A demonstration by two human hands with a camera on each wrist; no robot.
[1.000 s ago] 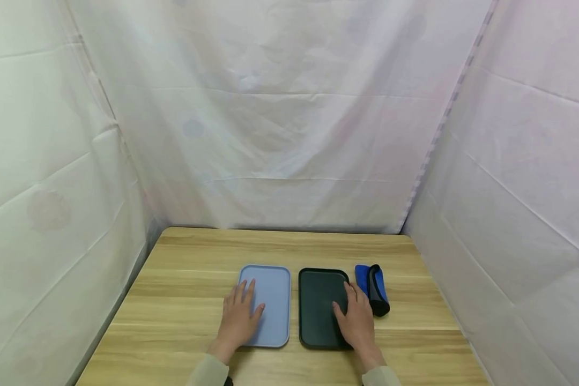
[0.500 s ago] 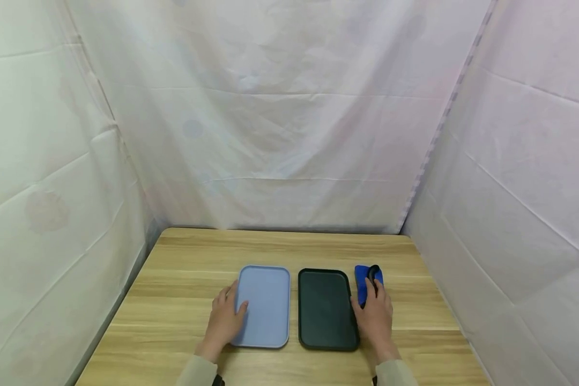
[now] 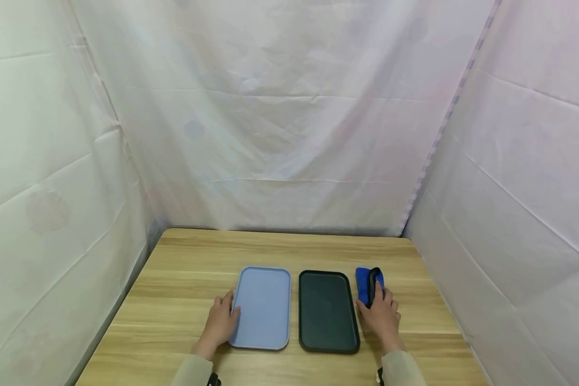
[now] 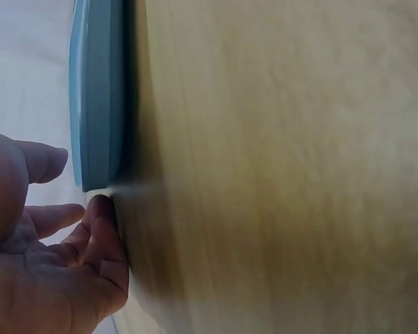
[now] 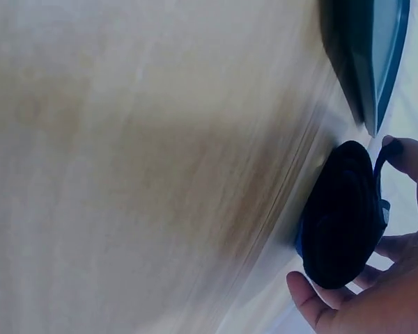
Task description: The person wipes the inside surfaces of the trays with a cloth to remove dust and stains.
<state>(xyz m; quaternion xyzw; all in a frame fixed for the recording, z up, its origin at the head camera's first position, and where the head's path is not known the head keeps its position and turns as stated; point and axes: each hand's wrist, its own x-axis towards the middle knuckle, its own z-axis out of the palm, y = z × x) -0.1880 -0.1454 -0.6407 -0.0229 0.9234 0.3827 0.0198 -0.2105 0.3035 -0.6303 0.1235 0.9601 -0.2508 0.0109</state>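
A light blue tray [image 3: 262, 308] and a dark green tray [image 3: 328, 311] lie side by side on the wooden table. My left hand [image 3: 219, 324] is at the blue tray's left edge, thumb near the rim. In the left wrist view its fingers are loosely bent, apart from the tray's side [image 4: 101, 97]. To the right of the green tray lies a roll of black strap with blue fabric [image 3: 363, 284]. My right hand [image 3: 383, 316] holds the roll's near end. In the right wrist view the thumb touches its loose end, with fingers around the other side of the dark roll [image 5: 341, 216].
The wooden tabletop [image 3: 183, 268] has a white curtain [image 3: 270, 134] behind it and more white cloth on both sides. The green tray's edge [image 5: 373, 62] stands close to the roll in the right wrist view.
My left hand has slid left off the blue tray's surface to its edge. My right hand has left the green tray's right edge for the black and blue roll. Both trays stay put.
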